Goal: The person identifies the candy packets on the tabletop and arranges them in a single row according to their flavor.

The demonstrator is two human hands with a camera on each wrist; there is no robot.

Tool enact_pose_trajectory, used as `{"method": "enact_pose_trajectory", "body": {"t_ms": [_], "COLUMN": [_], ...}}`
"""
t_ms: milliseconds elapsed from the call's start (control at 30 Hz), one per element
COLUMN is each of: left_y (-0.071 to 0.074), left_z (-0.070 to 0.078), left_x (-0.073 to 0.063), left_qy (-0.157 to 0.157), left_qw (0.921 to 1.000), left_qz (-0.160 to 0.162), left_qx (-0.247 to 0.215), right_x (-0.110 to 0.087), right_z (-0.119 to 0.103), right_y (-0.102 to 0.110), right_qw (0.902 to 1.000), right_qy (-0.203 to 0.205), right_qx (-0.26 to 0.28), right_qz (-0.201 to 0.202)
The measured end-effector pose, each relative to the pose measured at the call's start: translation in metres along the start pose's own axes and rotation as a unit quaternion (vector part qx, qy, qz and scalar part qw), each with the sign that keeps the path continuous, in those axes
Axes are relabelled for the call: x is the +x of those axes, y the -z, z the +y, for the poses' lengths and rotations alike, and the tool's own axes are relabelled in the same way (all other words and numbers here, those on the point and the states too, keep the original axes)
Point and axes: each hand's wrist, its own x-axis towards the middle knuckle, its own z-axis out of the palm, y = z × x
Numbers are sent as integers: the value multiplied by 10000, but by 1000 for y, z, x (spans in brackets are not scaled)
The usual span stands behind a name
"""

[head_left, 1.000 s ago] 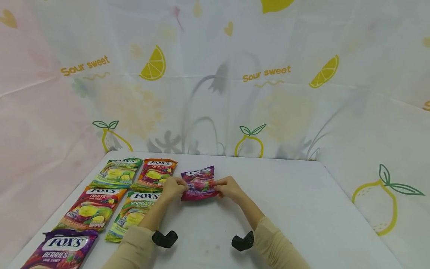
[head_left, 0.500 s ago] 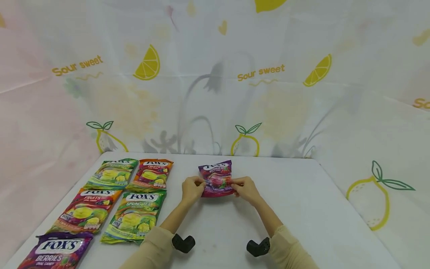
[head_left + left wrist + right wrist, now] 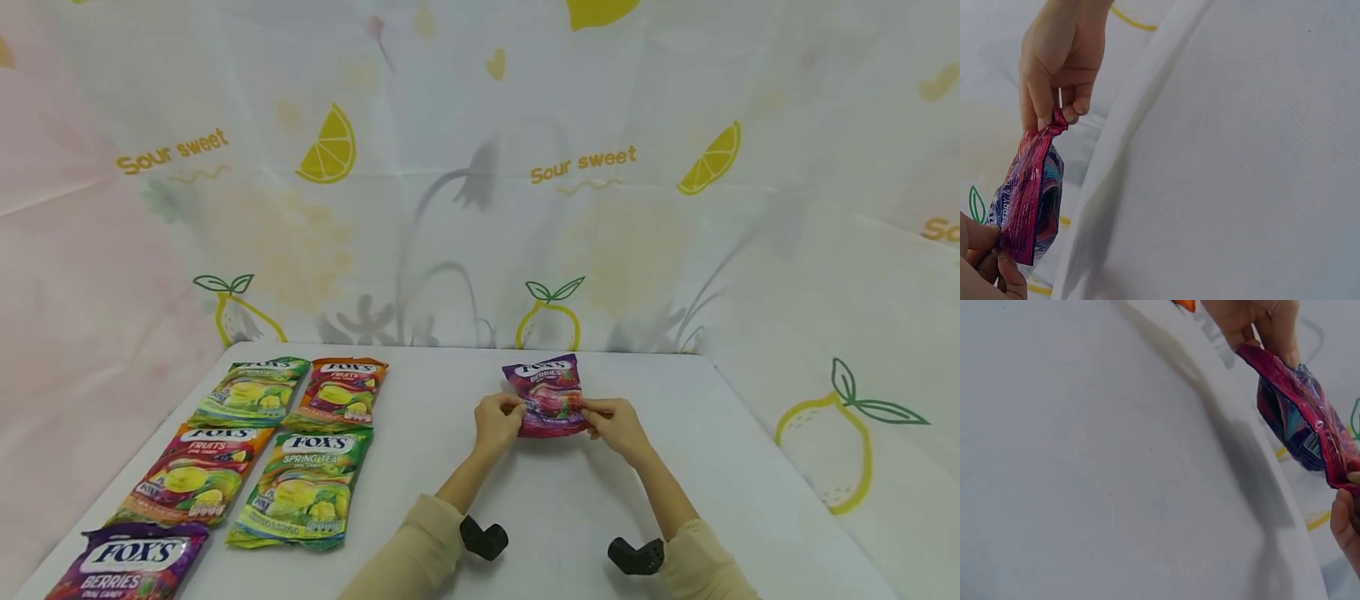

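A purple-and-pink bag of berries candy (image 3: 553,396) is held up above the table toward its far side, its front facing me in the head view. My left hand (image 3: 497,423) pinches its lower left edge, and my right hand (image 3: 617,427) pinches the right edge. In the left wrist view the bag (image 3: 1025,194) hangs between both hands, its crimped pink bottom seam toward the camera. The right wrist view shows the same seam of the bag (image 3: 1300,412), with a shadow on the table below it.
On the table's left lie several candy bags: a green one (image 3: 251,392) and an orange one (image 3: 341,392) at the back, another orange one (image 3: 191,475), a green spring tea bag (image 3: 303,487), and a purple berries bag (image 3: 131,567) in front. A printed cloth (image 3: 450,167) hangs behind the white table (image 3: 547,517).
Both hands have carried the berries candy bag to the right, away from the bags on the left. The grip at its two edges looks the same.
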Motion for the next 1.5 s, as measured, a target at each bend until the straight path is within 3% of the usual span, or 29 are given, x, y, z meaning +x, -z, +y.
{"method": "enact_pose_trajectory", "body": {"t_ms": [500, 733, 867, 1167, 1333, 1500], "left_y": [-59, -83, -92, -109, -114, -119], "left_z": [4, 4, 7, 17, 21, 26], "left_x": [-2, -8, -10, -10, -7, -6], "left_qy": [-35, -268, -419, -134, -432, -536], "left_qw": [10000, 9995, 9988, 9990, 9977, 9969], "left_qz": [1, -91, -149, -374, -372, -411], "left_qx": [59, 170, 211, 218, 372, 407], "right_x": [-9, -13, -14, -19, -21, -21], "right_z": [25, 40, 43, 49, 51, 54], "right_y": [38, 53, 61, 77, 83, 87], "right_qw": [9986, 9969, 9956, 9942, 9935, 9925], "right_qy": [-29, -112, -107, -210, -159, -170], "right_qx": [-211, -369, -474, -388, -314, -211], "right_qz": [474, 688, 796, 984, 1079, 1193]}}
